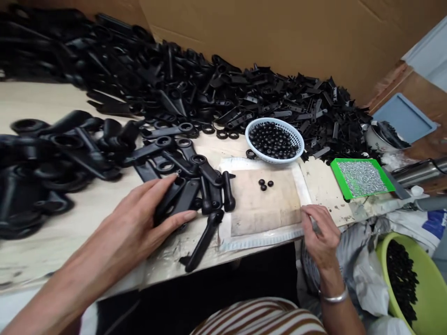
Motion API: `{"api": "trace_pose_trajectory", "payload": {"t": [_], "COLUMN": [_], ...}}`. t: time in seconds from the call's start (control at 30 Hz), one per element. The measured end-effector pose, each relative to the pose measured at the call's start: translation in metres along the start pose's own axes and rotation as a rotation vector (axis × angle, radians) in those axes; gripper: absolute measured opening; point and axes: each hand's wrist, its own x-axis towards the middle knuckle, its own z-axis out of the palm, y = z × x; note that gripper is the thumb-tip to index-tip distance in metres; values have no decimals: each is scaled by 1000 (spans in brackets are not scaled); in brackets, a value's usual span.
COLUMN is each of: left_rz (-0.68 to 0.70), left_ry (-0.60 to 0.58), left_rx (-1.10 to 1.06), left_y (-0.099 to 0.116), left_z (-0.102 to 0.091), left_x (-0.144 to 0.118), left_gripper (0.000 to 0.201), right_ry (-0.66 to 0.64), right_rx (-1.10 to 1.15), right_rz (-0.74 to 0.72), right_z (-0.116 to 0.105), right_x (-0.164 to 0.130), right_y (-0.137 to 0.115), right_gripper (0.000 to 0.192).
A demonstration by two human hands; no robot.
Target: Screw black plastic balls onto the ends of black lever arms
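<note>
My left hand [138,216] rests at the near edge of a cluster of black plastic crank-shaped handles [206,170], thumb and fingers apart around some of them. One more handle [206,242] lies by the table's front edge, to the right of my thumb. My right hand [321,235] is closed at the right edge of a white-bordered mat [265,202]; a greyish bit shows between its fingers, too small to name. On the mat sit several small round black caps [263,182]. A light blue basket [300,142] full of similar round black pieces stands just behind.
A long heap of black plastic parts [195,88] runs along the cardboard wall [279,37]. At right is a green tray [342,181] of small silvery pieces. A yellow-green tub [428,279] with black parts stands below the table. More black handles [63,163] lie at left.
</note>
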Motion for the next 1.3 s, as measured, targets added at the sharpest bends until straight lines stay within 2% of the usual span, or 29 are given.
{"api": "trace_pose_trajectory", "payload": {"t": [0.1,0.17,0.33,0.4,0.5,0.57,0.7,0.87,1.0,1.1,1.3], "left_rz": [46,58,125,220,270,260,265,335,450,492,473], "left_ry": [-9,59,285,275,143,98,94,117,127,115,220], "left_rx": [-5,33,101,94,127,179,205,82,-2,-13,54], "left_y": [6,12,45,63,82,87,83,81,89,95,96], "left_z": [-3,-5,-18,-19,-13,-6,3,6,12,21,30], "left_x": [-3,-8,-36,-47,-58,-62,-64,-64,-56,-46,-31], "left_gripper": [70,62,20,11,12,14,17,26,33,32,27], "right_ry": [23,37,47,16,-113,-238,-369,-536,-649,-689,-683], "right_rx": [-51,-68,-162,-134,-9,55,-55,-213,-204,-182,-125], "right_rz": [53,75,173,168,78,17,17,10,-79,-111,-59], "right_z": [-8,-18,-27,-20,-1,14,36,47,56,61,53], "right_x": [0,-3,-13,-9,5,16,37,55,65,68,65], "right_y": [10,18,27,23,11,4,4,10,10,11,12], "right_gripper": [25,23,15,14,14,14,22,42,36,32,36]}}
